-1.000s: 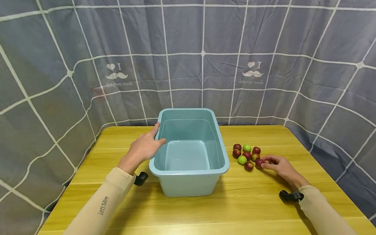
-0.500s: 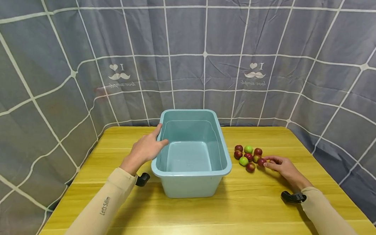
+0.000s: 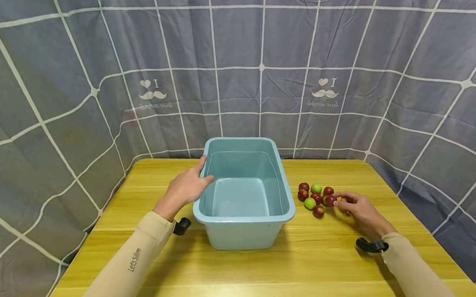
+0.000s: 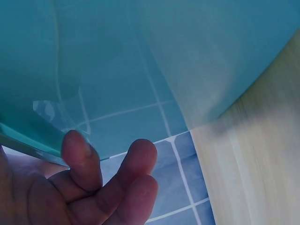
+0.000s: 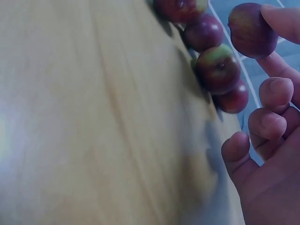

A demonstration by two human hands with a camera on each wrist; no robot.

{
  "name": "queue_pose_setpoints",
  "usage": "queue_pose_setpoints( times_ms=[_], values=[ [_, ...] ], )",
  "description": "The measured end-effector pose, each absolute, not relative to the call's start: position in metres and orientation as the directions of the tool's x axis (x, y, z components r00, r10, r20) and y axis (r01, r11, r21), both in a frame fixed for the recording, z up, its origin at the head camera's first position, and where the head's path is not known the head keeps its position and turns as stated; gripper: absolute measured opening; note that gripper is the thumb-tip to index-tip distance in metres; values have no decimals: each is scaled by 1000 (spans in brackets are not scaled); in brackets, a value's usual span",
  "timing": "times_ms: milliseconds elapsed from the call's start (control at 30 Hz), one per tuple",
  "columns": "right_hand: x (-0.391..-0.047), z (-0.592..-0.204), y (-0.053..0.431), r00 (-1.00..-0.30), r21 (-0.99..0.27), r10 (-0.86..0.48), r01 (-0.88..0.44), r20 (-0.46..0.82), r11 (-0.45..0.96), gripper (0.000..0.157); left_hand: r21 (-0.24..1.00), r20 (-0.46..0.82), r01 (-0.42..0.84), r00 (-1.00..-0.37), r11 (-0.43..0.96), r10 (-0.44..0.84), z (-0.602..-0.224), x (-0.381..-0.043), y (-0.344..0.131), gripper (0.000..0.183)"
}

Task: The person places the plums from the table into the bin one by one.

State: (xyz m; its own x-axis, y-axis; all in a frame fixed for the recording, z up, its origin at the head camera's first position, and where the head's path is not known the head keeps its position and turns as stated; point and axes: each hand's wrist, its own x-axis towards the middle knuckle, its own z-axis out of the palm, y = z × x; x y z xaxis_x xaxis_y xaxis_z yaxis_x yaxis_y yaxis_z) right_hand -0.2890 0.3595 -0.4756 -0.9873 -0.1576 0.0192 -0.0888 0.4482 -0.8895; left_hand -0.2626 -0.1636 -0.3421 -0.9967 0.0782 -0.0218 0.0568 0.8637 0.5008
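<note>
One red fruit (image 5: 252,30), pinched in right hand (image 3: 362,210)

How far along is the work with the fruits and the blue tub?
Done: the left hand holds the blue tub at its rim, but no fruit is visible inside.
In hand: the right hand pinches a dark red fruit.
Left: the other red and green fruits lie on the table, so the job looks barely begun.

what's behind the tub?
The curtain shows above and behind the tub. The tub hides the back edge of the table there; anything low behind it can't be seen.
</note>
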Motion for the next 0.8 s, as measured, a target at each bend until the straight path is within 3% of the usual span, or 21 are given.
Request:
queue_pose_setpoints(
  times_ms=[267,800],
  values=[
    [-292,-455,351,-975,-851,-198,-188,102,490,42,483,-8,61,-997,873,75,-342,-264,-164,81],
    [-308,-400,321,-950,-813,-275,-273,145,515,37,453,-2,63,-997,889,72,-345,-265,-164,81]
  ],
)
